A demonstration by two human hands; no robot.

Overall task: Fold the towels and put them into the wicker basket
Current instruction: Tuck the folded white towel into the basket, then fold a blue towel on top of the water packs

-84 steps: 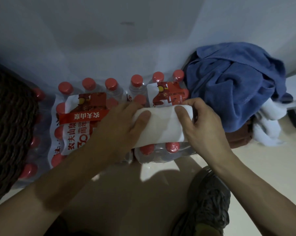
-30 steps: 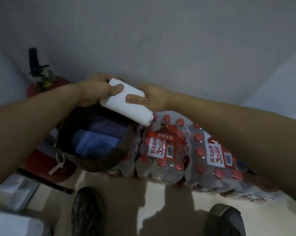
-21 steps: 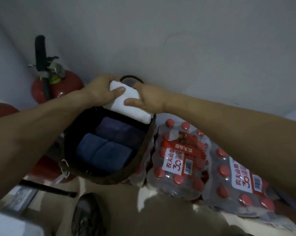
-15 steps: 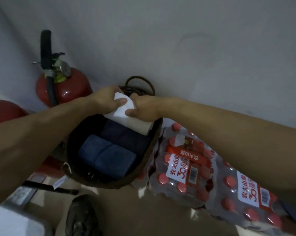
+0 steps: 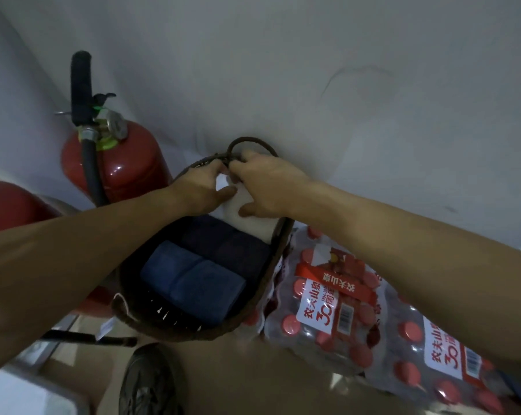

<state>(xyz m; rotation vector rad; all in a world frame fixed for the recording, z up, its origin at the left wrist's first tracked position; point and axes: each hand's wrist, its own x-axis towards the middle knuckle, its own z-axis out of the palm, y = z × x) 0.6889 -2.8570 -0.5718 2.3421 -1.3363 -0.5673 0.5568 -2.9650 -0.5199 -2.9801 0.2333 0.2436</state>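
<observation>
We hold the folded white towel with both hands at the far end of the wicker basket, just under its loop handle. Our left hand grips the towel's left end, thumb on top and fingers curled behind it; our right hand grips the right end the same way, thumb pressing the front face. We judge that 2 hands are used so the fold does not spring open as the towel goes down into the last free slot against the back wall.

Inside the basket 2 rows of folded towels already lie side by side: a blue towel nearest us and a darker towel behind it, touching the white one. Packing them edge to edge appears to keep each fold tight and leave room at the far end.

The basket stands on the floor between a red fire extinguisher on the left and shrink-wrapped packs of water bottles with red caps on the right. The pack labels read 农夫山泉 with a large 30 and a barcode; the smaller print is too blurred to read. A shoe shows at the bottom edge.
</observation>
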